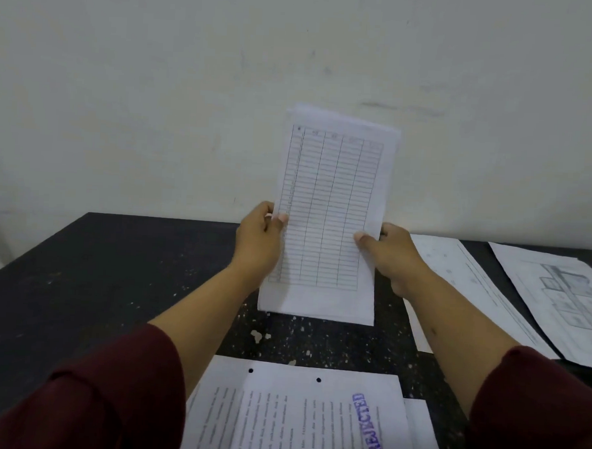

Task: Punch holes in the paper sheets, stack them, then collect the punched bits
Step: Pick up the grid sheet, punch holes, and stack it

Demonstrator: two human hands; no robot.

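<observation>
Sheaf: we held a sheaf of paper sheets (329,212) upright, front page a ruled table, its lower edge standing on or just above the dark table (79,281); we couldn't tell which.
Sheaf edges: the top corners were fanned a little, so more than one sheet showed behind the front page.
Left hand: our left hand (258,236) was closed on the sheaf's left edge, thumb on the front, fingers tucked behind.
Right hand: our right hand (394,255) clamped the right edge the same way, thumb pressed on the front page, fingers behind.
Sleeves: both arms reached forward out of dark red sleeves (107,396).
Punched sheet: nearest to us lay a printed sheet (298,420) with two punched holes along its far edge and a blue "REJECTED" stamp, more paper peeking out beneath its right side.
Bits: pale specks (258,335) were scattered over the tabletop between that sheet and the sheaf; whether they were punched bits or flecks in the surface, we couldn't say.
Right side: two more spreads of printed sheets (558,300) lay flat, well apart from the sheaf.
Backdrop: a plain pale wall (192,81) rose behind the table.
</observation>
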